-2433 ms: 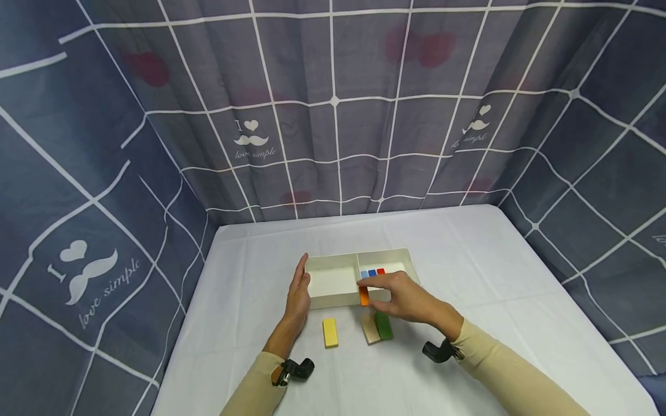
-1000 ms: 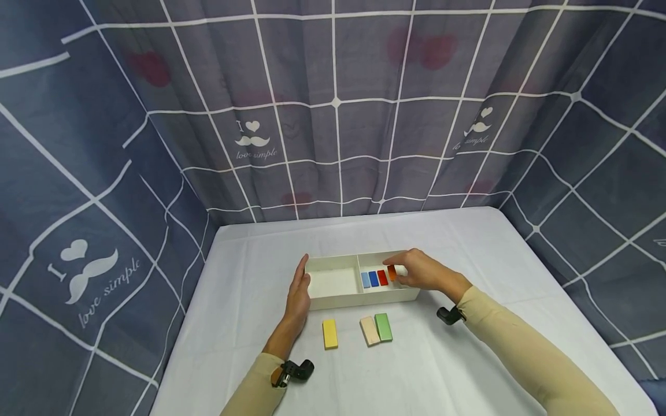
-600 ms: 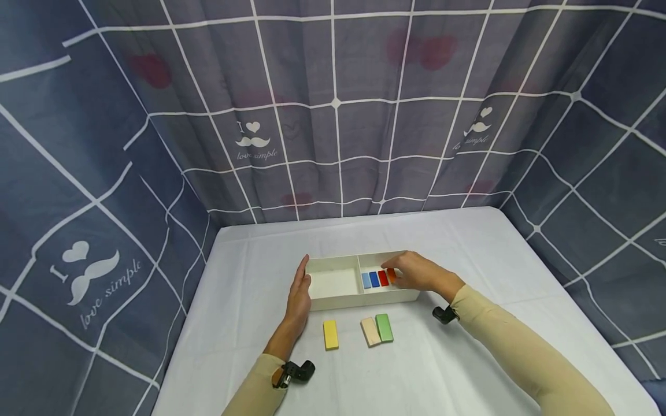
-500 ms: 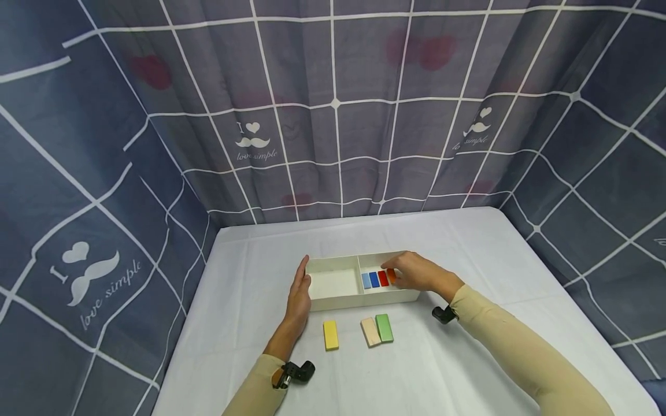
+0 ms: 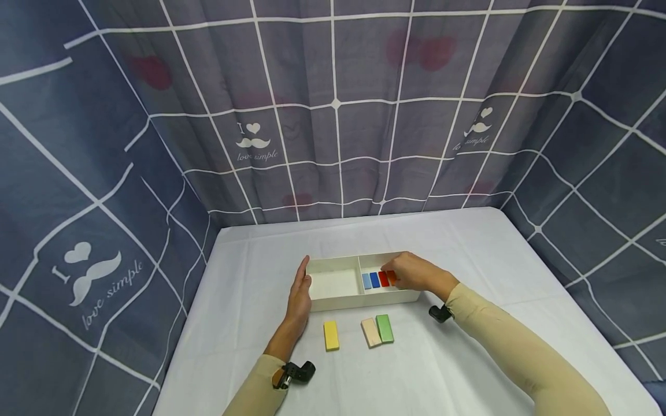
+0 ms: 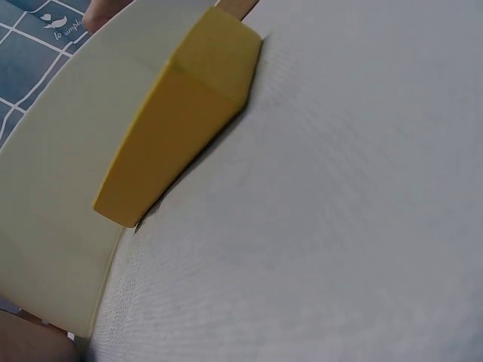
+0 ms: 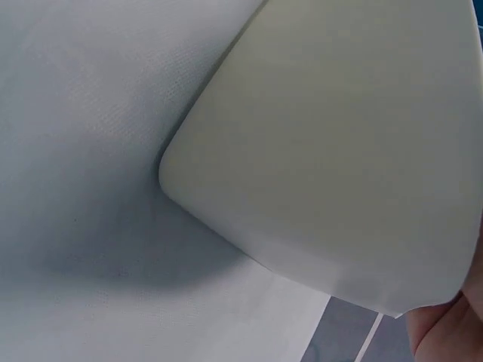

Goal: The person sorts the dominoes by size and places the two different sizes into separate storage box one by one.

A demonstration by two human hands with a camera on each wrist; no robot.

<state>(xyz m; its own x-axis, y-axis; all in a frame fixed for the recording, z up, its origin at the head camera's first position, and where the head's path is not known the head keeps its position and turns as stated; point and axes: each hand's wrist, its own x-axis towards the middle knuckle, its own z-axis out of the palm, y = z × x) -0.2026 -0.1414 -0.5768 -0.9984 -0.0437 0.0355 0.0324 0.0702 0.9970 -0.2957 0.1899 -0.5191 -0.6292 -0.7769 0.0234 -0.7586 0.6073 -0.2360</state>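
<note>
My left hand [image 5: 298,297] rests with straight fingers along the left end of a cream two-compartment box [image 5: 338,303]. Over the right compartment, my right hand [image 5: 418,273] pinches an orange block [image 5: 392,278], its fingertips low in the box and covering part of it. That block lies at the right end of a row, beside a red block [image 5: 383,279], a dark blue block [image 5: 375,280] and a light blue block [image 5: 366,281]. The right wrist view shows mostly the box's outer wall [image 7: 324,151], with a bit of the hand [image 7: 453,332] at its rim.
In front of the box, a yellow block [image 5: 331,335] lies on the white cloth [image 5: 250,277]. Farther right a pale wooden block [image 5: 371,333] leans close against a green block [image 5: 384,329]. Grid-patterned curtains [image 5: 291,75] enclose the table at the back and sides.
My right hand has carried the orange block from above the box's front wall into the right compartment, down to the right of the red one. My left hand has stayed put.
</note>
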